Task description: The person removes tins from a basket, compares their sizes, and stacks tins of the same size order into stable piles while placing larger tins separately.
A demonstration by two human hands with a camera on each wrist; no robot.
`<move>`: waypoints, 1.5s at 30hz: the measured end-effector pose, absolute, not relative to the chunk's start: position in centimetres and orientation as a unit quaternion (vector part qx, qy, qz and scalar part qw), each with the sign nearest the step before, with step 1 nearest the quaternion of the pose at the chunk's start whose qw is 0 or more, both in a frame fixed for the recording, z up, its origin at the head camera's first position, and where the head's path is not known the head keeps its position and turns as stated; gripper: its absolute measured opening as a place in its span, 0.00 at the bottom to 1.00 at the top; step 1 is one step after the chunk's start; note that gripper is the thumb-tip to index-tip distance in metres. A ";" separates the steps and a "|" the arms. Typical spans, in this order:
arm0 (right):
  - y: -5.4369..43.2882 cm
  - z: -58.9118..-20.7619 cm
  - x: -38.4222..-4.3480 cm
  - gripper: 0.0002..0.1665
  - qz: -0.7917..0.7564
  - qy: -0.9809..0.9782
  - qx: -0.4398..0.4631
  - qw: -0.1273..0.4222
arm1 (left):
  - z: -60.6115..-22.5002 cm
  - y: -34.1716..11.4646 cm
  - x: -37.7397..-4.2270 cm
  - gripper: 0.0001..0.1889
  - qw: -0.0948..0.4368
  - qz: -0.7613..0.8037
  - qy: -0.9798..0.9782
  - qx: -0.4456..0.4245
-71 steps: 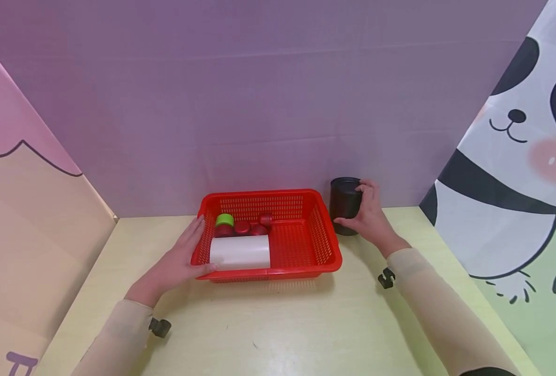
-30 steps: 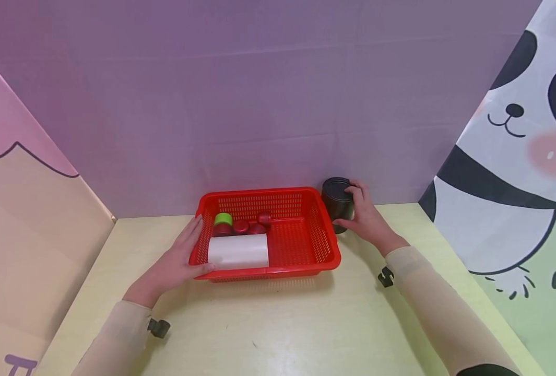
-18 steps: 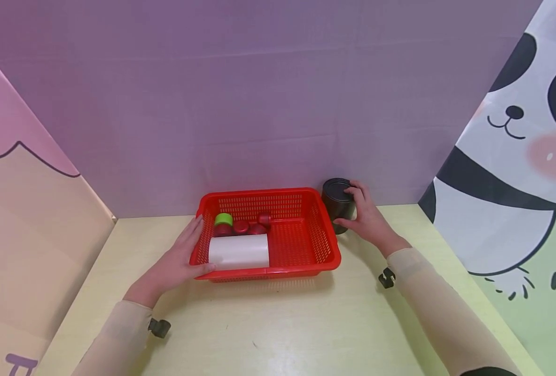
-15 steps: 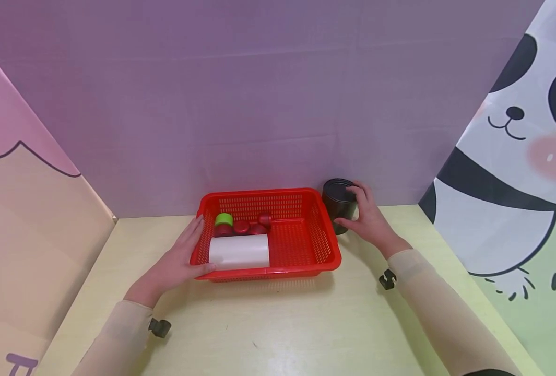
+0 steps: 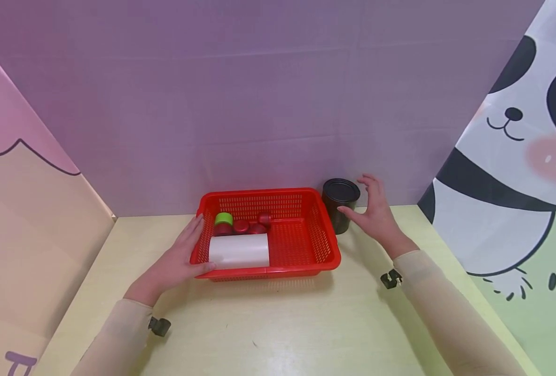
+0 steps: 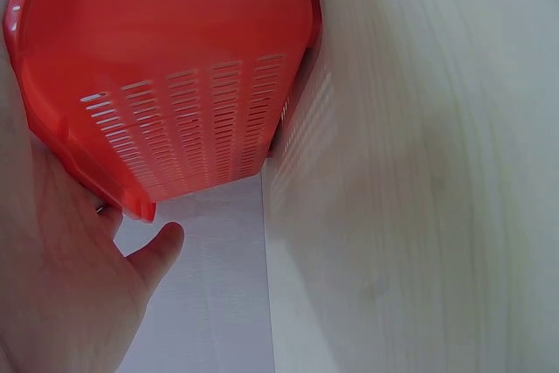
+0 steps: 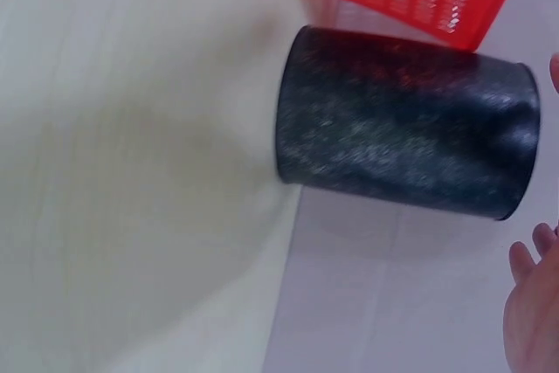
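Observation:
My left hand (image 5: 179, 261) rests against the left end of a red plastic basket (image 5: 301, 270), fingers straight along its side and thumb over the front rim. In the left wrist view, the thumb of that hand (image 6: 70, 277) points away from the basket's wall (image 6: 192, 120). A black lidded can (image 5: 340, 211) stands upright just right of the basket. Beside it my right hand (image 5: 376, 216) is held with thumb and fingers spread, nothing between them. The right wrist view shows the can (image 7: 402, 124) whole, with fingers of the right hand (image 7: 534, 303) apart from it.
Inside the basket lie a white cylinder (image 5: 239, 250), a small green lid-like piece (image 5: 223, 218) and several dark red round pieces (image 5: 241, 226). A purple backdrop (image 5: 268, 104) rises behind the pale table (image 5: 268, 329). Printed panels, one with a panda (image 5: 503, 219), flank the sides.
The right hand has pushed the black can left to the basket's side, then let go and drawn back to the right. The left hand has stayed on the basket.

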State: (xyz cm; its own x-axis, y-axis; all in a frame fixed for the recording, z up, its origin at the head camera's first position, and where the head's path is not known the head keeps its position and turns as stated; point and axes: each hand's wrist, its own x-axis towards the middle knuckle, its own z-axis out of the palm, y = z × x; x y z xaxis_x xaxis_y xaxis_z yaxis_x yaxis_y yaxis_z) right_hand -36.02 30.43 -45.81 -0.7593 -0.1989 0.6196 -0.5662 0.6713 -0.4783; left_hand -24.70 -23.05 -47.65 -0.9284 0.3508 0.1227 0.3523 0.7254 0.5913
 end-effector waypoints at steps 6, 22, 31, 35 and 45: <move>29.0 -44.5 -35.4 0.53 0.337 -0.868 0.240 0.275 | -47.8 -23.3 -24.7 0.66 0.001 -0.321 -0.927 -0.193; 23.1 -41.7 -33.4 0.41 0.359 -0.872 0.317 0.103 | -47.9 -23.6 -24.5 0.67 -0.002 -0.319 -0.930 -0.184; 19.7 -40.9 -32.2 0.45 0.339 -0.879 0.334 -0.007 | -47.6 -23.3 -24.7 0.66 -0.002 -0.317 -0.929 -0.190; 18.4 -40.5 -31.9 0.44 0.330 -0.878 0.345 -0.033 | -47.6 -23.2 -24.8 0.66 0.000 -0.317 -0.929 -0.193; 15.8 -39.8 -31.9 0.43 0.305 -0.874 0.369 -0.082 | -47.7 -23.1 -24.9 0.67 0.001 -0.322 -0.927 -0.193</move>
State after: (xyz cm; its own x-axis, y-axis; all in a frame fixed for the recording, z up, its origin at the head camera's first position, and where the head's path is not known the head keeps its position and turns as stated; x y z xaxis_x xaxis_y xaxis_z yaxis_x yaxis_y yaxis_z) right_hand -31.88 15.84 -39.82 -0.7139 -0.6954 0.0825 -0.5959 0.5413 -0.5933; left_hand -24.90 -23.05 -47.67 -0.9254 0.3576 0.1259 0.3587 0.7185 0.5958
